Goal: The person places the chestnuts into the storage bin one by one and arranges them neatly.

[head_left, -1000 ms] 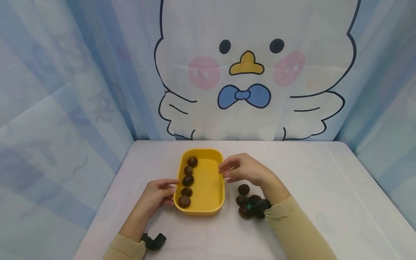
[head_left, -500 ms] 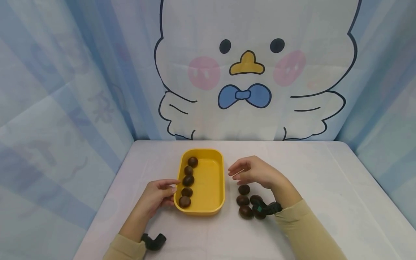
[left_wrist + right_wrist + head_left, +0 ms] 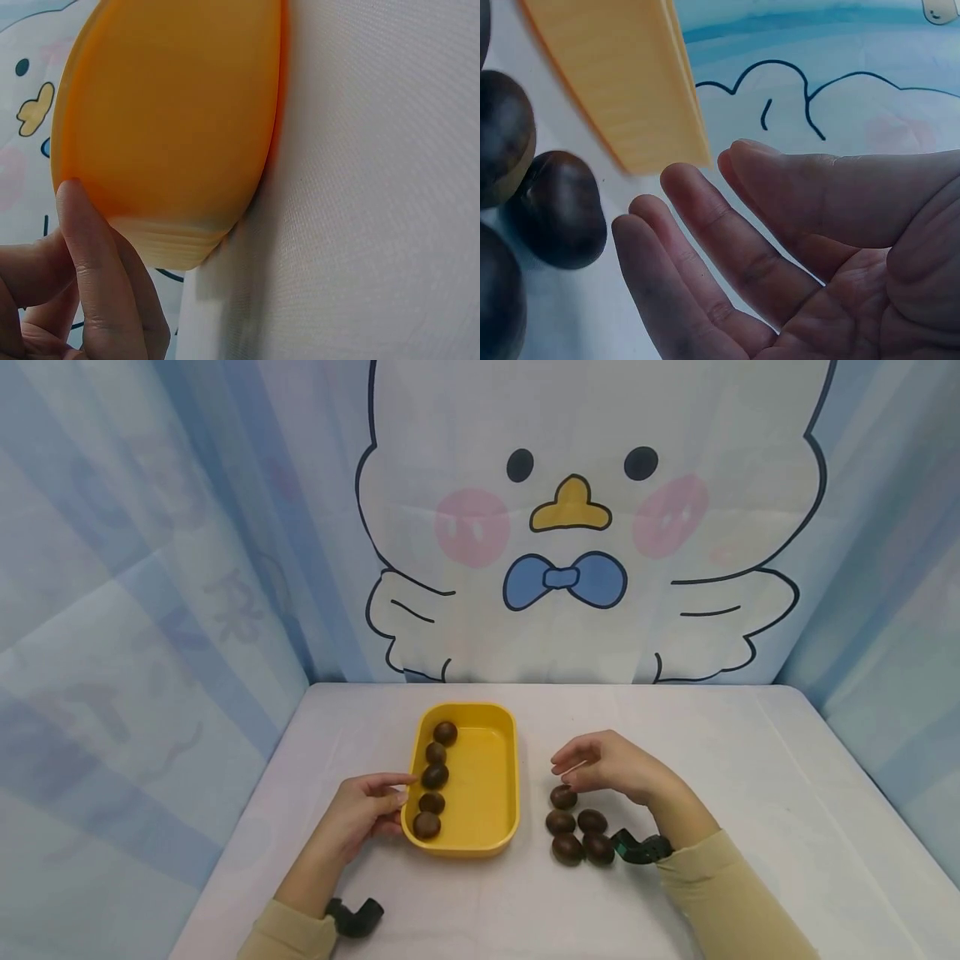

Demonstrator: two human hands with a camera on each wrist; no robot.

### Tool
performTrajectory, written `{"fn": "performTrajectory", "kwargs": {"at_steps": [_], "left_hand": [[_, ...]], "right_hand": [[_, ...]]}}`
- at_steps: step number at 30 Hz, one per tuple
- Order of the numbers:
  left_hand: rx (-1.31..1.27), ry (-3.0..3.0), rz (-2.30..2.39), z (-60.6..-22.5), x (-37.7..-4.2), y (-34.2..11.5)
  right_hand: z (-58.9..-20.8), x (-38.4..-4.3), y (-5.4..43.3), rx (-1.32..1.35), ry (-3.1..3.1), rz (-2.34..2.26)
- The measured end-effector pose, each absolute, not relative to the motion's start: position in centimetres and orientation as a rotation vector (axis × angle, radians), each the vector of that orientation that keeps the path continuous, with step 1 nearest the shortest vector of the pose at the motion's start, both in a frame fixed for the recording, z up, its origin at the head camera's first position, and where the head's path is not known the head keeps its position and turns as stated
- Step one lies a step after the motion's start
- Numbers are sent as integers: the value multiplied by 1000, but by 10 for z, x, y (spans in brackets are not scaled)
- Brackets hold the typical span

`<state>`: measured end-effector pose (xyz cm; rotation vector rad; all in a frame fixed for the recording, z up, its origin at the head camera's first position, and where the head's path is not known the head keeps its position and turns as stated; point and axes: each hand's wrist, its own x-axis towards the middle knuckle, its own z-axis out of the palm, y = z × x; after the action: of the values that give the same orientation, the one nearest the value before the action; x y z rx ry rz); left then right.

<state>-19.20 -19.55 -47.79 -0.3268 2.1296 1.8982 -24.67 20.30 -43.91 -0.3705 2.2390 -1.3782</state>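
A yellow tray [image 3: 487,777] stands on the table, with several dark brown, glossy chestnuts [image 3: 435,776] lined up along its left inner side. My left hand [image 3: 367,810] is at the tray's left side, its fingers fairly straight. In the left wrist view a fingertip [image 3: 73,196] touches the tray's wall [image 3: 172,112] near the rim. My right hand [image 3: 618,766] holds nothing; its fingers are loosely bent. It hovers at the far end of a group of loose chestnuts [image 3: 592,821], its fingertips just above the farthest chestnut [image 3: 563,797].
The loose chestnuts lie on the white table [image 3: 750,777] to the right of the tray. Behind the table's far edge hangs a curtain [image 3: 570,635] with a cartoon bird. Each wrist carries a dark camera mount, the left camera [image 3: 356,918] hanging low over the table.
My right hand has moved from the tray's right rim rightward and slightly nearer, over to the loose chestnuts, more of which now show. The left hand and the tray stay put.
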Motion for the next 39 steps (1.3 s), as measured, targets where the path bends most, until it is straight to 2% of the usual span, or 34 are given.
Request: {"fn": "performTrajectory", "kwargs": {"at_steps": [19, 39], "left_hand": [[-301, 2112, 1913, -479, -194, -196], [-335, 2146, 1898, -479, -193, -196]], "right_hand": [[-465, -244, 214, -305, 2294, -1313], [-478, -244, 204, -315, 2384, -1222]]}}
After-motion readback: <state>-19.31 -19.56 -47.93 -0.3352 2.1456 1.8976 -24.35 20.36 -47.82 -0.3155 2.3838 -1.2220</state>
